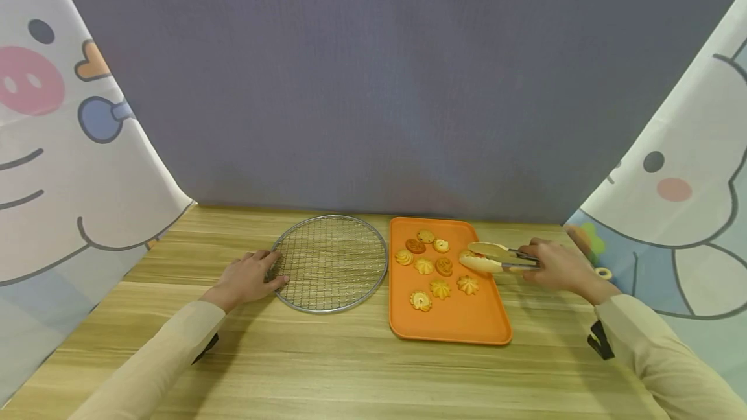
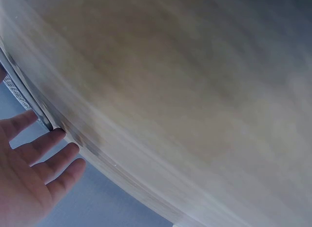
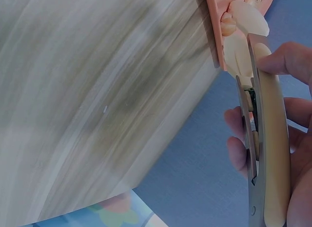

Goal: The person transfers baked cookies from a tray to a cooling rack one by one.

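- Passage: tabletop in front of wire rack and orange tray.
- Rack-to-tray gap: too narrow for a hand.
- Obstruction: tongs across tray's right edge.
- Rear limit: grey partition.

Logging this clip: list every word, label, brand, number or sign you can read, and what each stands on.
No readable text in any view.
A brown cookie bears a pattern too small to make out.
No lettering shows on the tongs, orange tray or wire rack; the cartoon prints show only drawings.

The wrist views' edges cut off the wire rack and orange tray.
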